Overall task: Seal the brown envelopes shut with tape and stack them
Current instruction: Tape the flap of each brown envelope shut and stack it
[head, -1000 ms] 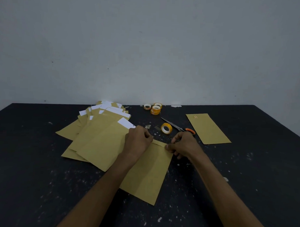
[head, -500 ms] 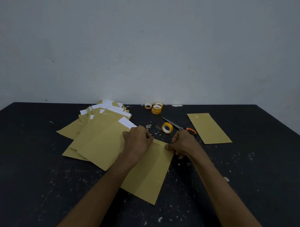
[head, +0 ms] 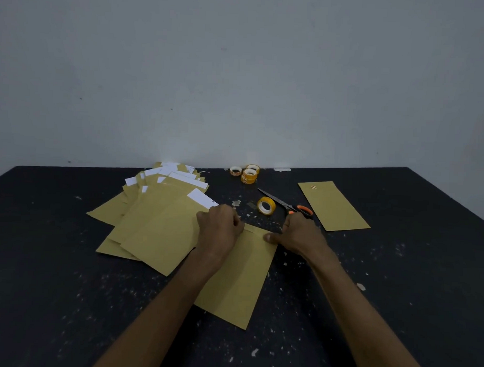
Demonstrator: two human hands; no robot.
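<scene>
Two hands rest on the far end of one brown envelope [head: 240,279], which lies flat and slightly askew on the dark, speckled tabletop [head: 396,284]. Its long body runs back between the forearms. The left hand [head: 220,229] sits knuckles-up at the envelope's far left corner, fingers curled down onto the folded flap edge. Its fingertips are hidden, so I cannot tell whether they pinch the paper or only press on it. The right hand [head: 299,234] has hold of the far right corner: the thumb lies flat on top of the paper, pointing toward the left hand, and the curled fingers wrap past the envelope's edge. A strip of the flap shows between the two hands.

Just left of the left hand spreads a loose pile of envelopes [head: 157,224], fanned out, its nearest sheet running behind the left wrist. White slips [head: 202,198] stick out at their far ends. Just beyond the right hand lies a yellow tape roll [head: 266,205], tipped so its hole shows. Beside it are scissors [head: 278,201] whose orange handles lie just beside the right hand's knuckles. To the right of the right hand, apart from it, a lone envelope [head: 334,207] lies flat. Far beyond both hands, near the pale wall [head: 239,73], stands a cluster of tape rolls [head: 248,174].
</scene>
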